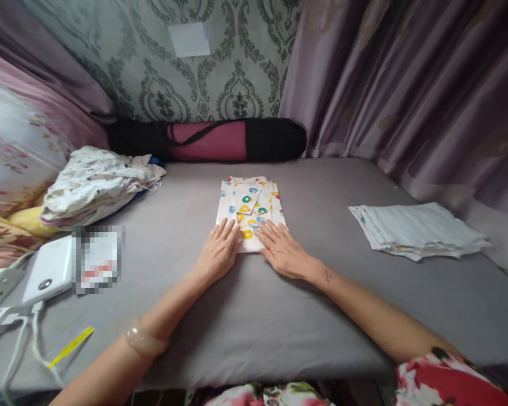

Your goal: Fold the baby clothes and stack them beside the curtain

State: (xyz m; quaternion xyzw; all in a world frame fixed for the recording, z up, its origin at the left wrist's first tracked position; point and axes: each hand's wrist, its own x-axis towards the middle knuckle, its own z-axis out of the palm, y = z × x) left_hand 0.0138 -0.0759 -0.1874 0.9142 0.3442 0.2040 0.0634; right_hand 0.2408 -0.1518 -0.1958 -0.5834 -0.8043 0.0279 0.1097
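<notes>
A small white shirt (248, 200) with colourful ring and animal-like prints lies folded on the grey sheet in the middle, its collar at the far end and its sleeves laid across it. My left hand (219, 248) rests flat on its near left corner, fingers stretched forward. On the near right side of the shirt lies my right hand (284, 248), palm down with its fingers spread. Neither hand grips the cloth. The fabric directly under both palms is hidden.
Folded white cloths (419, 228) lie stacked at the right. A heap of printed clothes (97, 180) sits at the left, behind a white power bank (48, 269), cables and a yellow strip (71, 347). A black and maroon long bag (211, 141) lies along the wall.
</notes>
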